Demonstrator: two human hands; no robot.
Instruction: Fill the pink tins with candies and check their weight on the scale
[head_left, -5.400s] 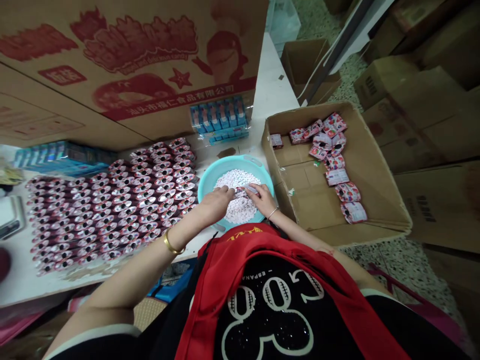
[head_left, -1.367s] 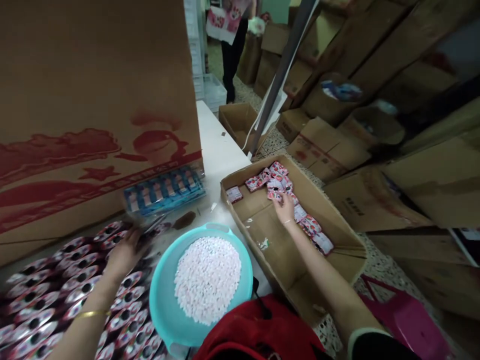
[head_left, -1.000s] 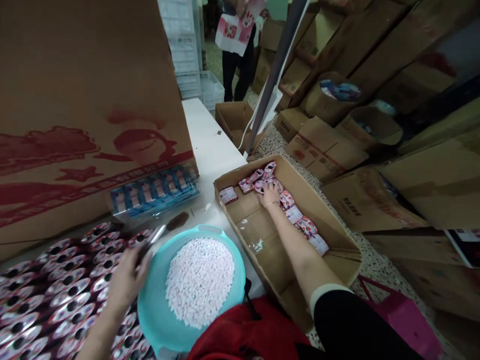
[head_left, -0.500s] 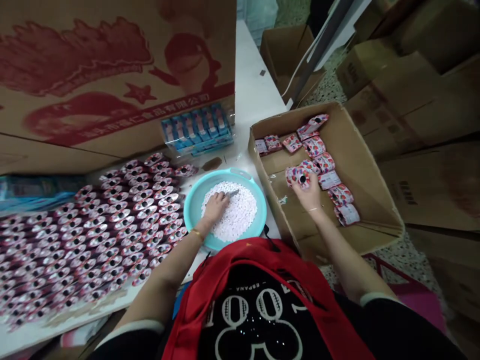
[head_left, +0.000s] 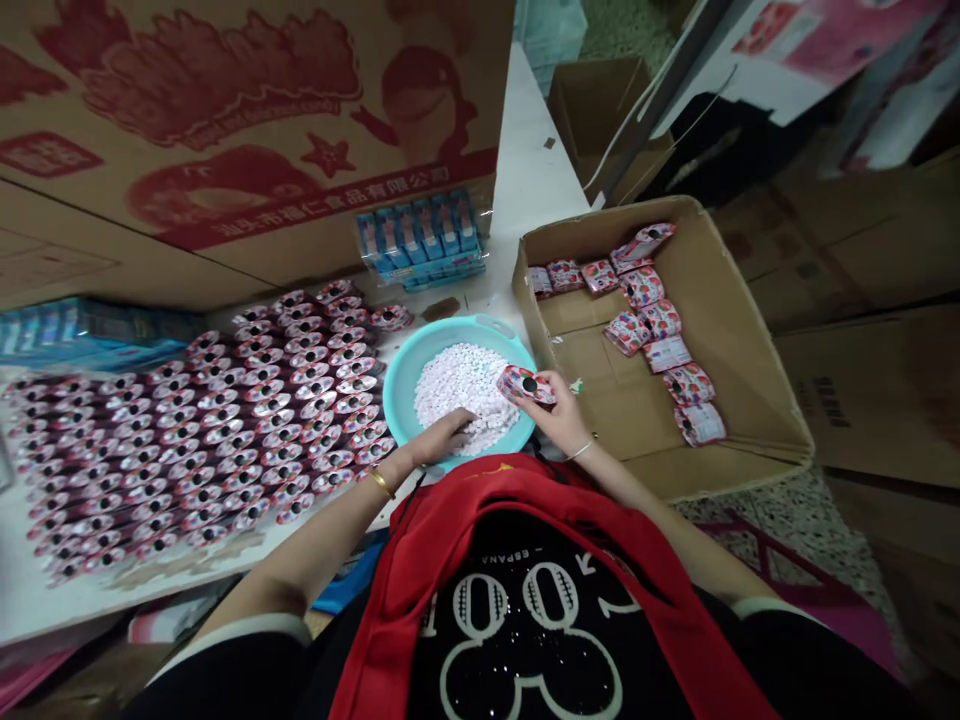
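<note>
My left hand (head_left: 444, 436) is low in a turquoise basin (head_left: 401, 375), its fingers closed and their tips in the small white candies (head_left: 457, 385). Whatever it grips there is hidden. Over the basin's right side, my right hand (head_left: 559, 415) holds a red-and-white printed packet (head_left: 527, 386) with a round black hole facing up. Similar printed packets (head_left: 262, 425) stand upright in tight rows on the table to the left. More of them, including one strawberry-patterned packet (head_left: 688, 383), lie inside the cardboard box (head_left: 592, 440) on the right.
Blue boxes in clear wrap (head_left: 424, 240) sit behind the basin, against a large printed carton (head_left: 300, 120). Further blue packs (head_left: 82, 335) are at the far left. The white table (head_left: 536, 150) runs back beside a grey post (head_left: 675, 85). Stacked cartons (head_left: 877, 380) stand at the right.
My right hand has come left out of the cardboard box, bringing a packet over the basin. My left hand has moved nearer me within the candies, and the grey tool by its fingers no longer shows.
</note>
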